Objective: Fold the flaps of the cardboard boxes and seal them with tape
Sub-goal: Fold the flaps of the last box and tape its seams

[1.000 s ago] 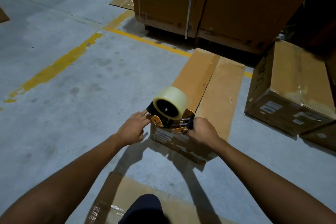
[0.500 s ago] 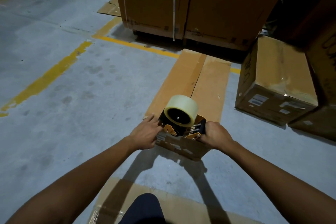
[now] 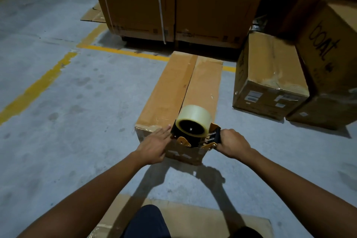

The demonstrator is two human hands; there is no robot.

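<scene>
**Item 1.** Long, narrow brown cardboard box (image 3: 173,91), flat on the grey concrete floor (image 3: 77,121), one short end toward the person. The top flaps are folded down and meet along a centre seam. No tape can be made out on the seam.

**Item 2.** Black-and-orange tape dispenser (image 3: 185,139) carrying a roll of clear tape (image 3: 195,117). It sits on the near top edge of the box, over the seam. This looks placed so the strip can anchor on the end face and then run along the seam.

**Item 3.** Right hand (image 3: 230,144): grip closed round the dispenser handle, to the right of the roll.

**Item 4.** Left hand (image 3: 154,144): grip open, fingers straight, palm on the box's near left corner just beside the dispenser. It probably steadies the box and holds the flap down.

**Item 5.** Surroundings:
- Labelled brown carton (image 3: 270,83) to the right, apart from the box.
- Tall strapped cartons (image 3: 173,2) behind.
- Flat cardboard sheet (image 3: 193,218) beneath the person.

**Status.** Flaps are folded; sealing looks to be at its start.
</scene>
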